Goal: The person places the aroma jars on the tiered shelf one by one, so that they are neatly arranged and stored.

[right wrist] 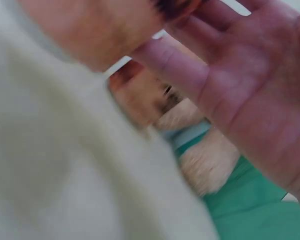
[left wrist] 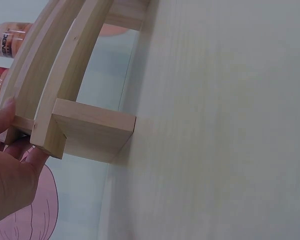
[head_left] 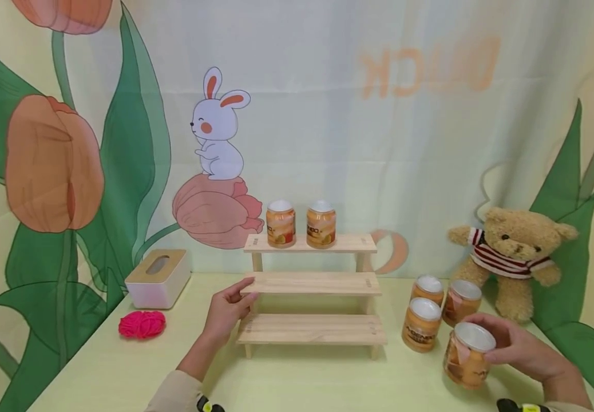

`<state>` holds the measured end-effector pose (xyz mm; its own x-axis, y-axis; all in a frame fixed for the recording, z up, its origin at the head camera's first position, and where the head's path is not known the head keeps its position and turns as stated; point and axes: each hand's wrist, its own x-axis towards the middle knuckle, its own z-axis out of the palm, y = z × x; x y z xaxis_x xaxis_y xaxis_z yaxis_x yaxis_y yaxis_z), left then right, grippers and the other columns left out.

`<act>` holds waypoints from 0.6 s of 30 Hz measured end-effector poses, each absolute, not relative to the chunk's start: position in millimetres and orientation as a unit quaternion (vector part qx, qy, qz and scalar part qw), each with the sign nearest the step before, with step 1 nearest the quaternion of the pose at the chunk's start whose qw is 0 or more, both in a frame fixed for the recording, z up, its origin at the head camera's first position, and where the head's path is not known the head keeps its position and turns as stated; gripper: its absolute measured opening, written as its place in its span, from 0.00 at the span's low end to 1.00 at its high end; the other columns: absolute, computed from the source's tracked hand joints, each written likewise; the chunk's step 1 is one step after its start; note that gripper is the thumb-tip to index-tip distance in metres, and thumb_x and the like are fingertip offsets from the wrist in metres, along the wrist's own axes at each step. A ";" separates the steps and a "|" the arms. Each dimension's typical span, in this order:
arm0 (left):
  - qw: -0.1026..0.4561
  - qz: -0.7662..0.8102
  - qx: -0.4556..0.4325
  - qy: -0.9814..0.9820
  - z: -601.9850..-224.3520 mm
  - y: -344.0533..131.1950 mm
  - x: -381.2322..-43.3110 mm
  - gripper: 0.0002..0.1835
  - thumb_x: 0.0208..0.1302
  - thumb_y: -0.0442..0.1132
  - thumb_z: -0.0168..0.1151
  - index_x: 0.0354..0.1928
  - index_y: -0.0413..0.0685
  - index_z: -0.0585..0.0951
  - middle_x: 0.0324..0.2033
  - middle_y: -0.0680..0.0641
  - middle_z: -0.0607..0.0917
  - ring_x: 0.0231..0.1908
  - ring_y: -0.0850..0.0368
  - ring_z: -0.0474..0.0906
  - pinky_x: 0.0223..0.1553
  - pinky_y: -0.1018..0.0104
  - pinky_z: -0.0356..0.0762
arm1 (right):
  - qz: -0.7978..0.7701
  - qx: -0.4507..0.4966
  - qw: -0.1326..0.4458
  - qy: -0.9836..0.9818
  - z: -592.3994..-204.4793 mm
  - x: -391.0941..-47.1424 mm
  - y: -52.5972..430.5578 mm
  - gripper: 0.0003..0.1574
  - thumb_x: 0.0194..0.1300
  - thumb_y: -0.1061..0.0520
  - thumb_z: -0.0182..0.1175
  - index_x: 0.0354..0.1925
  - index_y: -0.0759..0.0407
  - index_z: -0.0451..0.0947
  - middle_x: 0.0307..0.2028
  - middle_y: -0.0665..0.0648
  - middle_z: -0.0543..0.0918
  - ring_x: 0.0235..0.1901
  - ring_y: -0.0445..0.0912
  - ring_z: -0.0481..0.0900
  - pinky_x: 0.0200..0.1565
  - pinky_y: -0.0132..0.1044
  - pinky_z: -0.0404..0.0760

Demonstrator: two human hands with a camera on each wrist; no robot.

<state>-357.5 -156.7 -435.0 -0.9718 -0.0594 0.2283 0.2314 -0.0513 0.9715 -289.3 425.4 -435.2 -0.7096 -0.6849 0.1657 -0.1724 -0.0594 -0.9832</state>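
My left hand [head_left: 227,309] grips the left end of the middle tier of a three-tier wooden display stand [head_left: 312,283]. In the left wrist view, the fingers wrap that end of the stand [left wrist: 65,65]. At the front right, my right hand [head_left: 521,346] holds an orange-labelled jar [head_left: 467,360] with a white lid, thumb and fingers around its side. The jar leans slightly; whether its base touches the table I cannot tell. In the right wrist view the held jar [right wrist: 105,30] is blurred and partly cut off. Two similar jars [head_left: 280,226] stand on the top tier.
Several more jars [head_left: 420,326] stand right of the stand, beside the held one. Behind them a teddy bear [head_left: 515,257] in a striped top sits against the printed curtain [head_left: 317,114]. At left are a tissue box [head_left: 158,280] and a pink yarn ball [head_left: 142,325].
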 end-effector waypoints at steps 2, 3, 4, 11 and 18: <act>0.102 -0.720 -0.064 -0.683 -434.9 -156.6 -356.5 0.23 0.64 0.31 0.69 0.61 0.39 0.80 0.26 0.47 0.83 0.23 0.60 0.71 0.23 0.72 0.67 | -0.644 -0.351 0.179 0.656 -426.4 -286.8 421.2 0.32 0.71 0.74 0.48 0.69 0.54 0.68 0.58 0.54 0.79 0.56 0.47 0.77 0.54 0.43 0.78; 0.103 -0.719 -0.065 -0.685 -435.0 -156.9 -356.2 0.23 0.64 0.31 0.69 0.61 0.39 0.80 0.26 0.47 0.83 0.23 0.60 0.71 0.23 0.72 0.67 | -0.636 -0.367 0.171 0.657 -421.7 -286.1 418.1 0.33 0.71 0.75 0.48 0.70 0.56 0.66 0.59 0.55 0.79 0.56 0.47 0.77 0.53 0.43 0.78; 0.105 -0.717 -0.065 -0.686 -435.2 -157.2 -356.0 0.23 0.64 0.31 0.69 0.61 0.39 0.80 0.26 0.48 0.83 0.23 0.60 0.71 0.23 0.72 0.67 | -0.627 -0.381 0.160 0.660 -416.5 -285.4 414.1 0.34 0.70 0.76 0.48 0.70 0.58 0.65 0.59 0.56 0.78 0.56 0.47 0.77 0.53 0.43 0.79; 0.104 -0.720 -0.059 -0.683 -435.2 -158.4 -355.6 0.23 0.63 0.31 0.69 0.61 0.39 0.81 0.25 0.46 0.81 0.23 0.60 0.70 0.23 0.72 0.66 | -0.611 -0.395 0.128 0.674 -388.4 -282.5 373.1 0.36 0.67 0.77 0.52 0.71 0.62 0.66 0.59 0.55 0.79 0.54 0.47 0.79 0.49 0.43 0.81; 0.099 -0.725 -0.069 -0.679 -435.0 -156.7 -355.8 0.25 0.64 0.31 0.69 0.63 0.38 0.79 0.26 0.47 0.82 0.23 0.61 0.70 0.24 0.72 0.67 | -0.619 -0.413 0.137 0.654 -377.9 -285.9 330.4 0.33 0.63 0.78 0.56 0.66 0.73 0.66 0.56 0.58 0.80 0.51 0.48 0.80 0.49 0.44 0.81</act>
